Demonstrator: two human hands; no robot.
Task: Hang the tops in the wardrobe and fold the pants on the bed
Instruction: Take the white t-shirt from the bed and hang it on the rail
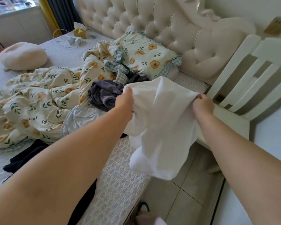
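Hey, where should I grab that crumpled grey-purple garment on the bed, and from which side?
Likely the raised fold on top of the grey-purple garment, pinched from above on the bed-edge side. It lies in a bunched heap with no clear hem or waistband, and the floral duvet crowds its far side.

readable text: none | gold wall plate (273, 27): small dark marks, too small to read | yellow tissue box (79, 32) on the bed: blurred, no print legible | brands, numbers, signs: none can be made out
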